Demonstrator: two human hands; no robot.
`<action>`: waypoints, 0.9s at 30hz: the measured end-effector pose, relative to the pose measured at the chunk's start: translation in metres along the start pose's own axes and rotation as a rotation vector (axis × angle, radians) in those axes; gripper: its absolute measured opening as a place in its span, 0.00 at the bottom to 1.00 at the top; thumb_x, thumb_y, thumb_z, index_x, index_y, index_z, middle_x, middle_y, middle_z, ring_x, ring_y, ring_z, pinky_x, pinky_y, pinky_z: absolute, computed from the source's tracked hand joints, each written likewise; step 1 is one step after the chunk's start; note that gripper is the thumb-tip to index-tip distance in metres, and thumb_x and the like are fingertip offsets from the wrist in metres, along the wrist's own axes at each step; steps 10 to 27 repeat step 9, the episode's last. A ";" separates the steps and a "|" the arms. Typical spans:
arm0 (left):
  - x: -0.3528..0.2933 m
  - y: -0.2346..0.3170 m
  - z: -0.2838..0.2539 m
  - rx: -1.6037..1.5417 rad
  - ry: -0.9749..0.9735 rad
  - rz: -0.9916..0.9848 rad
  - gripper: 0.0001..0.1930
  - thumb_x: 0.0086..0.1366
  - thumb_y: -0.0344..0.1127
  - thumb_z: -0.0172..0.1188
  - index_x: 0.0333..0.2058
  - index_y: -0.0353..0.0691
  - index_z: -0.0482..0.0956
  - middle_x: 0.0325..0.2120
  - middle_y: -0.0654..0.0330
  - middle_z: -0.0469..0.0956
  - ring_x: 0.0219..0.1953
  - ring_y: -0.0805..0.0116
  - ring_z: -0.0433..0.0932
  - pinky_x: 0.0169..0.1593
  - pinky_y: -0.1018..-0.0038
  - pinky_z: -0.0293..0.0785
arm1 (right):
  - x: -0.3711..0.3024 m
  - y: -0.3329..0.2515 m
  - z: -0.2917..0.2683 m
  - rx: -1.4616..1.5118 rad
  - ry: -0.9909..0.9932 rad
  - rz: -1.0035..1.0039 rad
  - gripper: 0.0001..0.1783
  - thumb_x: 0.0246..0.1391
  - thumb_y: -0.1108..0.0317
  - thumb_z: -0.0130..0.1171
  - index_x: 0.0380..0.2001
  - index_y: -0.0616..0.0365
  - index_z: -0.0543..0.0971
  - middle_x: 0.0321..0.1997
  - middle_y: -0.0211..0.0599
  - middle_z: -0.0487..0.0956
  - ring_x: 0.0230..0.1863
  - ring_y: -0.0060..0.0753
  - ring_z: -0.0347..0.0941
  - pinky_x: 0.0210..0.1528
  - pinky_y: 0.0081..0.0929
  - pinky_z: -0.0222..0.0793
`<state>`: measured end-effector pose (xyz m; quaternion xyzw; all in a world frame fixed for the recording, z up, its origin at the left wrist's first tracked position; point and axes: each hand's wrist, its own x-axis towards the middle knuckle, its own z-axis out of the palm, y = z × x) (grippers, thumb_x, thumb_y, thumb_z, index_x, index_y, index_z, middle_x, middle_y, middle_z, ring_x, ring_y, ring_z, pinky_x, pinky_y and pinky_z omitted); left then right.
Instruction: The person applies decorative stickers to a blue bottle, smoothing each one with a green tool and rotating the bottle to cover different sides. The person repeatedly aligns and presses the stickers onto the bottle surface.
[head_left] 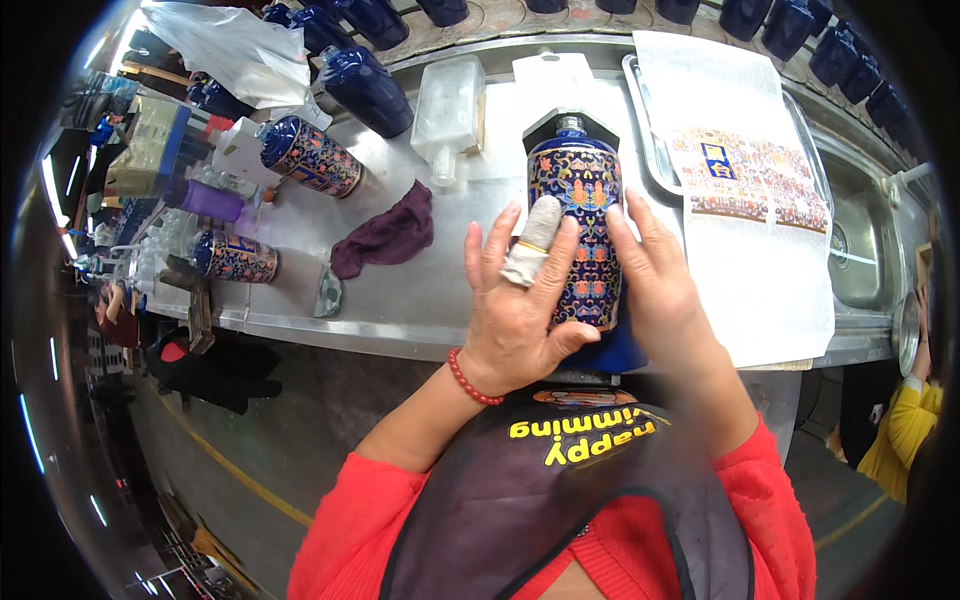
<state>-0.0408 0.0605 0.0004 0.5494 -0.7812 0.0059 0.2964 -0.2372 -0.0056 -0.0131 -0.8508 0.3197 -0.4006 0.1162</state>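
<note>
A dark blue bottle (pixel 592 255) with a colourful floral pattern lies in front of me, its neck pointing away. My left hand (pixel 512 315) rests on its left side with fingers spread, and a pale cloth cover (pixel 540 225) wraps one finger. Along the bottle's right side, my right hand (pixel 662 290) lies with outstretched fingers touching it. Neither hand is wrapped round the bottle. Under the bottle's near end something blue (pixel 625 350) shows; what supports the bottle is mostly hidden.
Printed decal sheets (pixel 745 270) lie to the right, over a metal tray (pixel 640 130) beside a sink (pixel 865 245). Leftward are a purple cloth (pixel 385 235), a clear plastic container (pixel 448 105) and a patterned bottle (pixel 310 157). Plain blue bottles (pixel 368 92) line the back. Another person's yellow sleeve (pixel 905 430) is at far right.
</note>
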 end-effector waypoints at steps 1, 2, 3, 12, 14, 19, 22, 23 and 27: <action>0.000 0.002 0.001 0.029 -0.009 0.012 0.46 0.69 0.73 0.41 0.68 0.38 0.69 0.66 0.47 0.68 0.69 0.41 0.57 0.72 0.39 0.37 | -0.005 -0.003 0.004 -0.021 -0.029 0.012 0.34 0.54 0.81 0.56 0.67 0.62 0.71 0.69 0.68 0.66 0.65 0.67 0.68 0.67 0.49 0.67; 0.000 0.005 0.001 0.055 -0.019 0.017 0.46 0.69 0.74 0.41 0.68 0.38 0.69 0.67 0.47 0.67 0.70 0.41 0.57 0.71 0.38 0.37 | -0.007 -0.004 0.007 -0.028 -0.024 0.002 0.33 0.54 0.81 0.56 0.67 0.62 0.71 0.69 0.70 0.65 0.65 0.68 0.68 0.67 0.49 0.66; -0.001 0.006 0.001 0.082 -0.029 0.022 0.46 0.69 0.75 0.40 0.68 0.39 0.69 0.67 0.47 0.67 0.70 0.41 0.56 0.71 0.37 0.36 | -0.009 -0.003 0.007 -0.032 -0.043 0.016 0.34 0.54 0.80 0.56 0.67 0.62 0.71 0.69 0.70 0.65 0.65 0.68 0.68 0.67 0.49 0.66; -0.003 0.007 -0.010 0.173 -0.082 0.118 0.47 0.68 0.76 0.39 0.68 0.41 0.70 0.69 0.49 0.64 0.71 0.42 0.55 0.72 0.35 0.35 | -0.005 0.006 0.001 0.002 -0.052 0.000 0.35 0.54 0.77 0.60 0.68 0.56 0.72 0.70 0.70 0.63 0.67 0.68 0.67 0.68 0.50 0.66; -0.003 0.007 -0.010 0.173 -0.082 0.118 0.47 0.68 0.76 0.39 0.68 0.41 0.70 0.69 0.49 0.64 0.71 0.42 0.55 0.72 0.35 0.35 | -0.005 0.006 0.001 0.002 -0.052 0.000 0.35 0.54 0.77 0.60 0.68 0.56 0.72 0.70 0.70 0.63 0.67 0.68 0.67 0.68 0.50 0.66; -0.003 0.007 -0.010 0.173 -0.082 0.118 0.47 0.68 0.76 0.39 0.68 0.41 0.70 0.69 0.49 0.64 0.71 0.42 0.55 0.72 0.35 0.35 | -0.005 0.006 0.001 0.002 -0.052 0.000 0.35 0.54 0.77 0.60 0.68 0.56 0.72 0.70 0.70 0.63 0.67 0.68 0.67 0.68 0.50 0.66; -0.003 0.007 -0.010 0.173 -0.082 0.118 0.47 0.68 0.76 0.39 0.68 0.41 0.70 0.69 0.49 0.64 0.71 0.42 0.55 0.72 0.35 0.35 | -0.005 0.006 0.001 0.002 -0.052 0.000 0.35 0.54 0.77 0.60 0.68 0.56 0.72 0.70 0.70 0.63 0.67 0.68 0.67 0.68 0.50 0.66; -0.003 0.007 -0.010 0.173 -0.082 0.118 0.47 0.68 0.76 0.39 0.68 0.41 0.70 0.69 0.49 0.64 0.71 0.42 0.55 0.72 0.35 0.35 | -0.005 0.006 0.001 0.002 -0.052 0.000 0.35 0.54 0.77 0.60 0.68 0.56 0.72 0.70 0.70 0.63 0.67 0.68 0.67 0.68 0.50 0.66; -0.003 0.007 -0.010 0.173 -0.082 0.118 0.47 0.68 0.76 0.39 0.68 0.41 0.70 0.69 0.49 0.64 0.71 0.42 0.55 0.72 0.35 0.35 | -0.005 0.006 0.001 0.002 -0.052 0.000 0.35 0.54 0.77 0.60 0.68 0.56 0.72 0.70 0.70 0.63 0.67 0.68 0.67 0.68 0.50 0.66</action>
